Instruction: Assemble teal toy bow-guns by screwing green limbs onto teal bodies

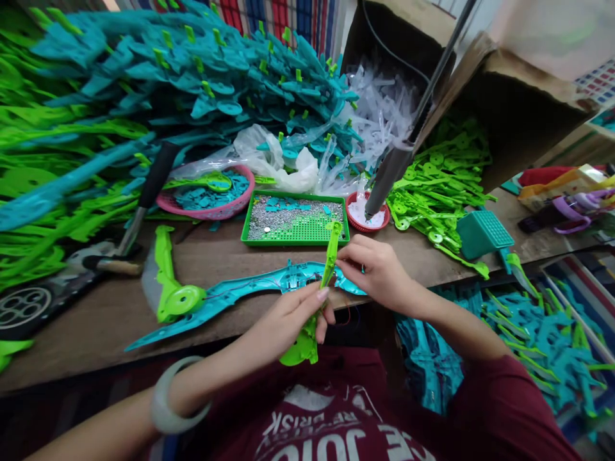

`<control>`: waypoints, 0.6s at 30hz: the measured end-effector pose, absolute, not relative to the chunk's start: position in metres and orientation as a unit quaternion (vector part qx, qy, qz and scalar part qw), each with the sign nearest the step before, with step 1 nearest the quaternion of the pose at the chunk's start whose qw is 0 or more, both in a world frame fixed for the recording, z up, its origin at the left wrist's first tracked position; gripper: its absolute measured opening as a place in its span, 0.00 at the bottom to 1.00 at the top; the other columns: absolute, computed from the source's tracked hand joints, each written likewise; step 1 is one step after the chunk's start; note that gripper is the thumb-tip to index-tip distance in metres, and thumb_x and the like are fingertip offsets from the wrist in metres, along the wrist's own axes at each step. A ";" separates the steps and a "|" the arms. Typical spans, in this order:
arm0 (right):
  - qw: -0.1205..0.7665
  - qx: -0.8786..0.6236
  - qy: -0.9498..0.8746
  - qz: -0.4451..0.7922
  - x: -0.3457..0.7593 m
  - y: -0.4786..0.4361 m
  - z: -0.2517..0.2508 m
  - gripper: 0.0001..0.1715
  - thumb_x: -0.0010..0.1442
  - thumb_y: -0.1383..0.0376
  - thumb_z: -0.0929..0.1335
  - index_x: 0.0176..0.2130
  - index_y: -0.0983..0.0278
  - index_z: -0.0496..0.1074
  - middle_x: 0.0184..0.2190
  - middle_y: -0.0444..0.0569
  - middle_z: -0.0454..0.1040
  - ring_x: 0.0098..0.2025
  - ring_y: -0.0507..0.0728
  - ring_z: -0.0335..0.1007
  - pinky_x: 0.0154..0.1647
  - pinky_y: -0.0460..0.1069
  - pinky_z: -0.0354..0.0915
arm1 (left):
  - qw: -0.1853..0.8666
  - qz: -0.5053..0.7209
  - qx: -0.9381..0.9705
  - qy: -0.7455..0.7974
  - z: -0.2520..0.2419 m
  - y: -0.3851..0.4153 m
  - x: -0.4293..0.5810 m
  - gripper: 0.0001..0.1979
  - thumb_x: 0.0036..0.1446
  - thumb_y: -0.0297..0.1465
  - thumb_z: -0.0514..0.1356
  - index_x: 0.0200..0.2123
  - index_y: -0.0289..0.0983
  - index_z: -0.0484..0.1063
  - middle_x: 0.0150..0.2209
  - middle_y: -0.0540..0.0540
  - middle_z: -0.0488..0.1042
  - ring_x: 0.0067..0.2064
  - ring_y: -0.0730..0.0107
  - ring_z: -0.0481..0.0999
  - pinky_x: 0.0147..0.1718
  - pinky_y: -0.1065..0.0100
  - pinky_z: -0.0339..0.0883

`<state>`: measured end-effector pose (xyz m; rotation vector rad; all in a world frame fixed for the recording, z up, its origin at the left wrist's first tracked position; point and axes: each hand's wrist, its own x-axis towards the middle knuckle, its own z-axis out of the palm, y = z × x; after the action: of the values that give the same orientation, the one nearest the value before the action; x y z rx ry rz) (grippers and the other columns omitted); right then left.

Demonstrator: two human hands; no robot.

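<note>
My left hand is closed round a bright green plastic arm piece that stands nearly upright over the table edge, its round end low near my lap. My right hand pinches at the spot where that green piece meets a long teal plastic blade-shaped part lying flat along the wooden table. A second green piece with a round hub lies on the teal part's left end. A pale bangle sits on my left wrist.
Behind the hands are a green tray of small screws, a pink bowl of teal bits, a red dish under a hanging grey tool, and a hammer. Piles of teal and green parts surround the table, with cardboard boxes at the right.
</note>
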<state>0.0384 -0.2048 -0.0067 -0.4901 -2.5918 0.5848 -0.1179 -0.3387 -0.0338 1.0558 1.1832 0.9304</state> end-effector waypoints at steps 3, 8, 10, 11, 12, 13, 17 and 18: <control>0.222 -0.150 -0.956 0.122 0.037 -0.213 -0.012 0.16 0.71 0.67 0.61 0.37 0.66 0.75 0.34 0.51 0.72 0.33 0.52 0.66 0.32 0.47 0.60 | 0.619 0.406 0.429 0.518 -0.033 -0.334 -0.117 0.20 0.66 0.49 0.50 0.31 0.39 0.66 0.18 0.52 0.71 0.20 0.70 0.71 0.26 0.68 0.65; 0.277 -0.146 -0.934 0.169 0.034 -0.215 -0.020 0.13 0.69 0.69 0.62 0.38 0.66 0.75 0.34 0.50 0.73 0.34 0.52 0.68 0.34 0.47 0.63 | 0.626 0.377 0.427 0.532 -0.039 -0.323 -0.119 0.18 0.63 0.49 0.50 0.34 0.40 0.62 0.21 0.51 0.75 0.18 0.68 0.74 0.20 0.69 0.65; 0.290 -0.176 -0.901 0.271 0.034 -0.213 -0.024 0.09 0.67 0.69 0.65 0.38 0.65 0.75 0.32 0.48 0.73 0.34 0.51 0.69 0.34 0.46 0.66 | 0.626 0.350 0.441 0.539 -0.046 -0.318 -0.118 0.21 0.63 0.51 0.48 0.33 0.40 0.61 0.20 0.50 0.75 0.18 0.67 0.75 0.19 0.70 0.64; 0.285 -0.194 -0.878 0.332 0.034 -0.211 -0.026 0.07 0.66 0.68 0.66 0.38 0.65 0.75 0.31 0.47 0.73 0.33 0.51 0.69 0.33 0.46 0.67 | 0.626 0.339 0.444 0.544 -0.050 -0.316 -0.118 0.21 0.64 0.52 0.47 0.32 0.40 0.60 0.20 0.50 0.75 0.18 0.66 0.76 0.19 0.70 0.63; 0.270 -0.213 -0.850 0.399 0.036 -0.210 -0.028 0.06 0.65 0.67 0.67 0.37 0.65 0.75 0.31 0.46 0.73 0.32 0.51 0.70 0.32 0.45 0.68 | 0.625 0.330 0.446 0.549 -0.055 -0.315 -0.117 0.22 0.64 0.53 0.46 0.32 0.40 0.60 0.19 0.49 0.75 0.18 0.65 0.76 0.18 0.70 0.63; 0.246 -0.230 -0.818 0.467 0.037 -0.209 -0.030 0.05 0.64 0.66 0.68 0.37 0.65 0.75 0.31 0.46 0.73 0.30 0.50 0.71 0.29 0.45 0.69 | 0.624 0.322 0.447 0.555 -0.059 -0.315 -0.116 0.22 0.64 0.53 0.45 0.32 0.40 0.61 0.19 0.49 0.75 0.18 0.65 0.77 0.18 0.71 0.62; 0.170 -0.256 -0.707 0.637 0.047 -0.207 -0.038 0.12 0.61 0.58 0.72 0.38 0.64 0.78 0.34 0.47 0.75 0.29 0.51 0.75 0.28 0.46 0.73 | 0.615 0.293 0.464 0.566 -0.070 -0.316 -0.112 0.22 0.66 0.50 0.44 0.33 0.39 0.63 0.19 0.50 0.74 0.17 0.66 0.76 0.17 0.71 0.61; 0.172 -0.258 -0.699 0.645 0.049 -0.208 -0.040 0.13 0.60 0.57 0.73 0.39 0.64 0.78 0.34 0.47 0.76 0.29 0.51 0.76 0.29 0.46 0.74 | 0.611 0.288 0.469 0.569 -0.071 -0.317 -0.111 0.22 0.66 0.49 0.43 0.32 0.39 0.62 0.19 0.50 0.74 0.17 0.66 0.75 0.17 0.71 0.61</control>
<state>0.0492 -0.2076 -0.0398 -0.7314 -1.9821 1.8299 -0.1115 -0.3166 -0.0711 1.0811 1.3124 0.6653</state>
